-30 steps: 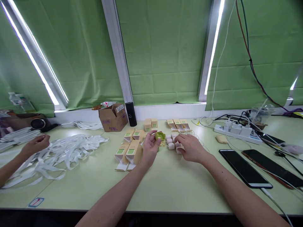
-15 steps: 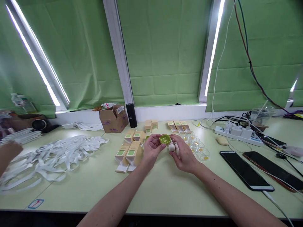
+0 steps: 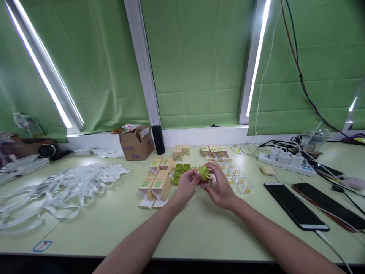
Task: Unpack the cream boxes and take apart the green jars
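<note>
A small green cup-like piece [image 3: 203, 172] with a pale loop on its side is held between both hands. My left hand [image 3: 186, 185] pinches its left side between thumb and fingers. On the other side, my right hand [image 3: 221, 186] has its fingers closed round the piece. White small items [image 3: 213, 180] show partly behind my right fingers. Several green square pieces [image 3: 178, 172] stand left of the hands, beside open beige cartons [image 3: 161, 185] with green labels. Clear cups with yellow spots [image 3: 236, 173] stand in rows to the right.
White straps [image 3: 65, 182] lie tangled at the left. A cardboard box [image 3: 137, 144] and a black cylinder [image 3: 158, 139] stand at the back. Phones [image 3: 296, 205], a power strip [image 3: 288, 161] and cables cover the right side. More cartons [image 3: 215, 153] stand behind.
The green piece has been turned over, from its hollow side showing to its rounded, looped side, and moved slightly right. The green pieces on the table are uncovered. Another person's arm at the left has gone.
</note>
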{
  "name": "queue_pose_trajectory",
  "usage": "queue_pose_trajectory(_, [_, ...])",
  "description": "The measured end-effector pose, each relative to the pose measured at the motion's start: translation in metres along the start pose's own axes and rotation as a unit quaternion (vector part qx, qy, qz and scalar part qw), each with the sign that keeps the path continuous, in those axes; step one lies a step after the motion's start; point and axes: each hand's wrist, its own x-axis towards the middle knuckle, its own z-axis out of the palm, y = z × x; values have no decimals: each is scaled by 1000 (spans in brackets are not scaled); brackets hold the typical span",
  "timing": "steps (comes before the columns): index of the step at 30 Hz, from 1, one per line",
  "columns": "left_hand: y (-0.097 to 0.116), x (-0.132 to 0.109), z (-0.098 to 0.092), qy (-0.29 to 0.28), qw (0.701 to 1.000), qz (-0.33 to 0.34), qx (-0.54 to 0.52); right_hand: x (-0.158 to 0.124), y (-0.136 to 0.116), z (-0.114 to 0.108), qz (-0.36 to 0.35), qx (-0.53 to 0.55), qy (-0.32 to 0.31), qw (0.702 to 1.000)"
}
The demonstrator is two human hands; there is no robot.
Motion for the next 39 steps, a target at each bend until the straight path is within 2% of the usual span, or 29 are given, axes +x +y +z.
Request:
queue_pose_trajectory(8, [-2,-1,1,-34,999,1,12,2,3,3,20,25,33,999])
queue_pose_trajectory(13, [-1,2,-3,36,993,79,83,3,5,1,21,26,40,999])
queue_pose_trajectory(17, [5,0,-7,88,966,151,192,3,6,0,23,38,45,998])
queue_pose_trajectory(22, [7,-3,-6,71,947,193,246,2,5,1,30,47,34,998])
queue_pose_trajectory(29, [1,-2,-5,72,961,173,204,2,5,2,37,43,28,998])
queue_pose_trajectory(39, [4,-3,-4,87,956,180,214,0,8,3,46,63,25,997])
